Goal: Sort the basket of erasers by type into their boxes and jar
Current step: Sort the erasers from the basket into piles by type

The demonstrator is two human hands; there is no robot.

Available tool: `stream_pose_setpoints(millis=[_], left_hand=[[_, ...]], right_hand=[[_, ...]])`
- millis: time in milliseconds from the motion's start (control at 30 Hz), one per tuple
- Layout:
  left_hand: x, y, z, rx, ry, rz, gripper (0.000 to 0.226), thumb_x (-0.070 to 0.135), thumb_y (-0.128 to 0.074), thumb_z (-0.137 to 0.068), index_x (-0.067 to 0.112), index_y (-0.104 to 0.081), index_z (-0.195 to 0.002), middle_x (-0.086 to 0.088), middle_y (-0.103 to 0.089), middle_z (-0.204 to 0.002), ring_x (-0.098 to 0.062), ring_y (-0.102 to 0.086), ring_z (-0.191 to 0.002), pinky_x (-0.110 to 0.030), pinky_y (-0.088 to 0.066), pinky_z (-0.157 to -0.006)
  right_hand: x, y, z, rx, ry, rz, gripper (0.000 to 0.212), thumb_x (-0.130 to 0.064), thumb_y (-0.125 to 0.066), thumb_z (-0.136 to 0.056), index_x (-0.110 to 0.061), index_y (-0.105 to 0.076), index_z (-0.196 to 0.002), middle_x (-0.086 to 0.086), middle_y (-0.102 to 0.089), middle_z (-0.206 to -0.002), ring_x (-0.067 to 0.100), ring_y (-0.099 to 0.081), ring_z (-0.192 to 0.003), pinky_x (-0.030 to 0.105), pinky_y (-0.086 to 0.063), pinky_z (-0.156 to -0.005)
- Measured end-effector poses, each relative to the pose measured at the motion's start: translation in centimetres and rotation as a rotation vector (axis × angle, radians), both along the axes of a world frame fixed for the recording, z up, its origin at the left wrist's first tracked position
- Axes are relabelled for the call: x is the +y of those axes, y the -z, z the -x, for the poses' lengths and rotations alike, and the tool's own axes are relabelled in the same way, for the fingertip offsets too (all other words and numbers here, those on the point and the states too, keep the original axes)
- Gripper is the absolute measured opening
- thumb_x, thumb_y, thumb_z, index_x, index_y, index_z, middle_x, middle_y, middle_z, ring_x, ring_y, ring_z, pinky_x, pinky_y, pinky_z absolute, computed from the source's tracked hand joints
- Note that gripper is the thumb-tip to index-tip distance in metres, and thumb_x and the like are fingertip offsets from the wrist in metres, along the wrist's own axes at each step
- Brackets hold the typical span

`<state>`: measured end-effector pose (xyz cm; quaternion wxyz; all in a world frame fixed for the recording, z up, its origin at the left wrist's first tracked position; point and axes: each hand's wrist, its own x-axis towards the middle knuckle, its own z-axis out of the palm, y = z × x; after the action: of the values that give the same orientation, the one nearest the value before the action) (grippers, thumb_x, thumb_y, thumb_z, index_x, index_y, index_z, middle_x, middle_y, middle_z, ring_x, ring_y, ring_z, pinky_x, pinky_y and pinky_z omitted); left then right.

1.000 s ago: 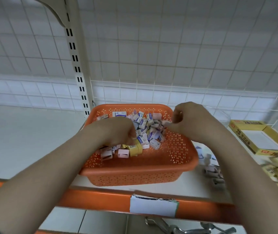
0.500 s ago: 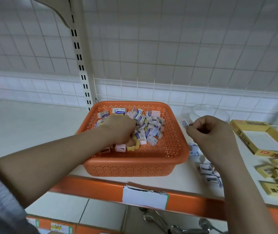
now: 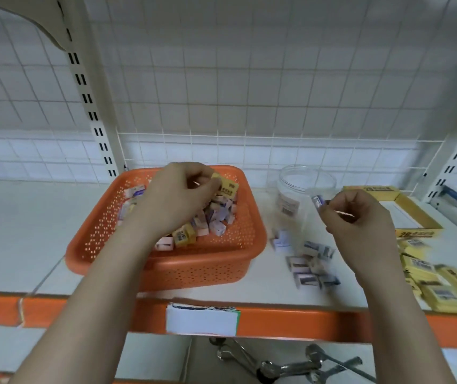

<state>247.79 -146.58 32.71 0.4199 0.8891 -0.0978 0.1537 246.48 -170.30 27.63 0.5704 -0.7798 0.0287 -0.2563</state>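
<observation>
Now my left hand (image 3: 178, 194) pinches a yellow eraser (image 3: 227, 186) above the orange basket (image 3: 166, 261), while my right hand (image 3: 356, 217), nearer the clear jar (image 3: 302, 195) just to its left, pinches a small blue-white eraser (image 3: 318, 201) beside the rim.

jar (image 3: 306, 189) blocks gap btwn basket (image 3: 183, 270) & box (image 3: 415, 214).

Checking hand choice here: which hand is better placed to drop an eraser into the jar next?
Right. The right hand pinches a small blue-white eraser beside the clear jar; the left hand holds a yellow eraser over the orange basket.
</observation>
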Motion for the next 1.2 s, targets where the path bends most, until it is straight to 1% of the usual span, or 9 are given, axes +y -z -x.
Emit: stream_pose_setpoints(millis=[100,200,367,567,733,800,933,1067,1200], left_hand=[[-3.7,0.4,1.1,-0.045,0.104,0.128,0.019,0.015,-0.059,-0.090,0.031,-0.063,-0.081,0.006,-0.063,-0.070,-0.001,-0.054,-0.060,-0.006,-0.040,-0.053],[-6.6,1.4,1.2,-0.071,0.150,0.142,0.019,0.012,-0.060,-0.089,0.031,-0.065,-0.087,0.015,-0.062,-0.070,0.002,-0.054,-0.063,-0.005,-0.039,-0.057],[-9.0,2.4,1.5,-0.034,0.171,0.153,0.020,0.008,-0.058,-0.089,0.027,-0.063,-0.093,0.016,-0.063,-0.069,0.014,-0.058,-0.064,0.001,-0.038,-0.061],[-9.7,2.8,1.5,0.008,0.159,0.217,0.015,0.012,-0.054,-0.092,0.024,-0.061,-0.096,0.012,-0.064,-0.071,0.012,-0.059,-0.062,0.001,-0.040,-0.059],[-12.3,2.8,1.8,-0.007,0.225,0.182,0.021,0.020,-0.053,-0.092,0.039,-0.056,-0.083,0.017,-0.063,-0.073,0.014,-0.059,-0.068,0.000,-0.041,-0.056],[-14.5,3.2,1.3,0.017,0.283,0.145,0.020,0.023,-0.054,-0.092,0.041,-0.058,-0.083,0.019,-0.064,-0.074,0.012,-0.060,-0.071,-0.004,-0.044,-0.058],[-20.4,5.3,0.0,0.115,0.404,0.168,0.016,0.020,-0.055,-0.092,0.022,-0.069,-0.100,0.017,-0.064,-0.072,0.007,-0.060,-0.062,-0.010,-0.043,-0.059],[-25.9,7.5,-0.5,0.188,0.498,0.088,0.025,0.024,-0.053,-0.094,0.015,-0.069,-0.112,0.002,-0.071,-0.097,-0.005,-0.063,-0.082,-0.015,-0.044,-0.071],[-28.9,8.7,-0.8,0.115,0.444,-0.046,0.026,0.028,-0.054,-0.094,0.018,-0.066,-0.114,0.001,-0.067,-0.109,-0.006,-0.057,-0.090,-0.016,-0.042,-0.071]], right_hand=[[-3.0,0.5,0.6,-0.001,0.079,-0.036,0.022,-0.012,-0.068,-0.083,-0.025,-0.053,-0.074,-0.002,-0.063,-0.081,0.014,-0.061,-0.072,0.031,-0.047,-0.065],[-5.5,1.2,1.8,0.025,0.126,0.020,0.013,-0.014,-0.071,-0.081,-0.020,-0.061,-0.083,-0.004,-0.065,-0.084,0.011,-0.062,-0.076,0.026,-0.048,-0.064],[-5.9,3.1,2.4,0.139,0.074,0.090,0.020,-0.005,-0.076,-0.075,-0.019,-0.064,-0.084,-0.010,-0.065,-0.081,0.005,-0.059,-0.073,0.007,-0.044,-0.060],[-5.5,4.6,2.1,0.185,0.051,0.110,0.006,-0.021,-0.072,-0.081,-0.023,-0.067,-0.078,-0.006,-0.067,-0.072,0.014,-0.065,-0.071,0.027,-0.052,-0.067],[-9.4,4.8,4.6,0.173,0.176,-0.057,0.012,-0.014,-0.063,-0.086,-0.021,-0.069,-0.080,-0.004,-0.065,-0.063,0.009,-0.059,-0.059,0.016,-0.046,-0.057],[-11.5,4.9,6.0,0.153,0.278,-0.111,0.017,-0.009,-0.061,-0.086,-0.021,-0.070,-0.078,-0.001,-0.065,-0.068,0.011,-0.056,-0.063,0.020,-0.043,-0.059],[-15.4,5.1,8.7,0.147,0.439,-0.157,0.019,-0.006,-0.057,-0.086,-0.018,-0.069,-0.078,0.009,-0.067,-0.073,0.025,-0.059,-0.069,0.034,-0.048,-0.067],[-18.6,5.2,10.9,0.158,0.527,-0.177,0.017,-0.006,-0.057,-0.087,-0.016,-0.068,-0.081,0.007,-0.066,-0.073,0.022,-0.059,-0.070,0.038,-0.051,-0.074],[-21.6,5.4,12.0,0.178,0.576,-0.210,0.017,-0.006,-0.057,-0.086,-0.017,-0.069,-0.083,0.006,-0.068,-0.073,0.022,-0.062,-0.072,0.042,-0.053,-0.080]])
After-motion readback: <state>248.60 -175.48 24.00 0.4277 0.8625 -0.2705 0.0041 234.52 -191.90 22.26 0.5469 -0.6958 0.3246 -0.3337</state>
